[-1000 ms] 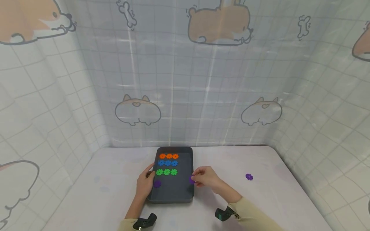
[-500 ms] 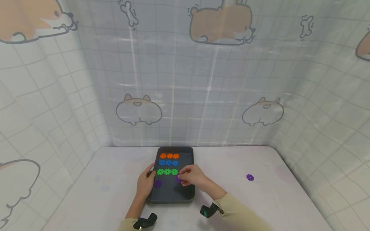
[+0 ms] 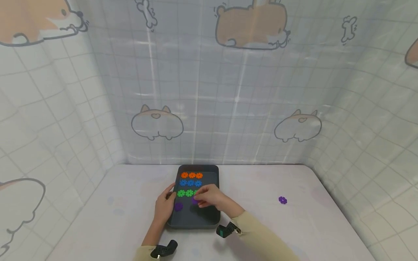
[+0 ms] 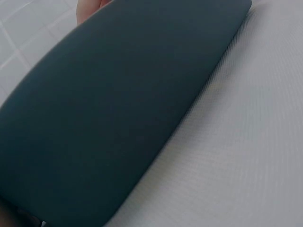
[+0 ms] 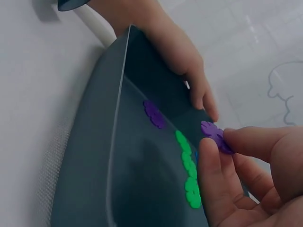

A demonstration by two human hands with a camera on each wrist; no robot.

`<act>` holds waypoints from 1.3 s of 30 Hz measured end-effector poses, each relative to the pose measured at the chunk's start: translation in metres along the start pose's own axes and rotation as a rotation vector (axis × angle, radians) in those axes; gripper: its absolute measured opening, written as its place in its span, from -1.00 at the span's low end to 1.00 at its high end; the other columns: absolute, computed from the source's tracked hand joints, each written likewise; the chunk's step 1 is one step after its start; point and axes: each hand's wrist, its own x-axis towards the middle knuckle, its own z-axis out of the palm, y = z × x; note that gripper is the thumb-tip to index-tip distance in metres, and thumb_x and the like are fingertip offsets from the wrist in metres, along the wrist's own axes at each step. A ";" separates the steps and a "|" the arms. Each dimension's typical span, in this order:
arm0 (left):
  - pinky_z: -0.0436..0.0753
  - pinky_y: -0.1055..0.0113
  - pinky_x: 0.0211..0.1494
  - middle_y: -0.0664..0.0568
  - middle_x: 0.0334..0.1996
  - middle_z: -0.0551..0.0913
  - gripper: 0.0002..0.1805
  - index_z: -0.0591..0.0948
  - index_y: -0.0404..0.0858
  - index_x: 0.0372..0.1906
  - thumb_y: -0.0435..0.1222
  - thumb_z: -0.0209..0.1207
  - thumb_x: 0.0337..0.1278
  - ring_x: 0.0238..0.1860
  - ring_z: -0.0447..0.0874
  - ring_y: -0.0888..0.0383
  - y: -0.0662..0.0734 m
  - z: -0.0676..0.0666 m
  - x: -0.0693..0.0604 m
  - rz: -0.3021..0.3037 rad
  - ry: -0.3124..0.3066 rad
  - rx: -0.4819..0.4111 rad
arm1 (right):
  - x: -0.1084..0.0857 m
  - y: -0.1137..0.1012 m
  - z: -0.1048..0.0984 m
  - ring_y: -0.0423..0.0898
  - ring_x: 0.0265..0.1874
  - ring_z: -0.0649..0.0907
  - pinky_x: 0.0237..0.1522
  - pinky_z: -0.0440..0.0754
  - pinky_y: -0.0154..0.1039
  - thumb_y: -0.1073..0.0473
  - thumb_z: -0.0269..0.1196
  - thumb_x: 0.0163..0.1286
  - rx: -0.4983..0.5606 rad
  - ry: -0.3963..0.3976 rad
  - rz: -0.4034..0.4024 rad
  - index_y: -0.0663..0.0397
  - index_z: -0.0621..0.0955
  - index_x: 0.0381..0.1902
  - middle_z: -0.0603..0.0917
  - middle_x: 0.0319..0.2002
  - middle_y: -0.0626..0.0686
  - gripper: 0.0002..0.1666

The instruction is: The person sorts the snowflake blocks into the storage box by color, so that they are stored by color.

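Observation:
A dark baking tray [image 3: 209, 217] lies on the table, with rows of flower-shaped plastic discs inside. Orange discs [image 3: 192, 175] are farthest back, then blue discs [image 3: 191, 183], then green discs [image 3: 189, 193]. One purple disc [image 3: 178, 206] lies nearer, by the left wall. My left hand [image 3: 164, 206] grips the tray's left rim; in the left wrist view the tray's dark outer side [image 4: 109, 104] hides most of it. Above the tray, my right hand [image 3: 212, 197] pinches another purple disc [image 5: 215, 135] between thumb and fingertips, partly covering the rightmost green disc.
A loose purple disc [image 3: 282, 200] lies on the white table [image 3: 254, 188], well right of the tray. A sheet with dog drawings [image 3: 156, 123] hangs behind the table and along both sides. Each wrist wears a black camera mount [image 3: 228, 229].
My right hand has moved left from the tray's right rim to over its middle, carrying the pinched purple disc. My left hand has stayed on the left rim.

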 end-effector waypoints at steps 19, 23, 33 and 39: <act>0.48 0.01 0.01 -0.21 -0.04 0.63 -0.56 0.49 -0.14 0.32 -0.27 0.04 0.37 -0.08 0.57 -0.06 0.001 0.000 0.001 0.033 0.021 0.002 | 0.022 0.014 0.014 -0.10 -0.60 0.67 -0.46 0.66 -0.19 0.40 0.39 0.16 -0.060 -0.009 0.091 0.29 0.70 -0.23 0.71 -0.45 0.17 -0.82; 0.47 -0.01 0.04 -0.22 0.00 0.62 -0.55 0.49 -0.12 0.32 -0.25 0.04 0.37 -0.04 0.57 -0.07 0.001 -0.001 0.002 0.030 0.012 -0.001 | 0.023 0.015 0.017 -0.09 -0.61 0.68 -0.48 0.66 -0.19 0.40 0.39 0.15 -0.081 -0.007 0.089 0.28 0.70 -0.27 0.71 -0.48 0.17 -0.85; 0.47 0.00 0.03 -0.19 -0.03 0.63 -0.55 0.49 -0.12 0.32 -0.25 0.03 0.37 -0.06 0.57 -0.06 -0.001 0.000 0.001 0.033 0.012 0.005 | 0.024 0.016 0.024 -0.07 -0.65 0.67 -0.53 0.65 -0.19 0.44 0.41 0.10 -0.123 0.009 0.085 0.32 0.69 -0.32 0.68 -0.54 0.17 -0.85; 0.48 0.03 -0.01 -0.17 -0.04 0.63 -0.55 0.49 -0.11 0.33 -0.25 0.03 0.37 -0.09 0.57 -0.04 -0.002 0.000 0.000 0.031 0.013 0.008 | 0.022 0.017 0.027 -0.08 -0.66 0.67 -0.55 0.65 -0.20 0.43 0.42 0.09 -0.146 0.040 0.070 0.30 0.69 -0.35 0.68 -0.56 0.16 -0.86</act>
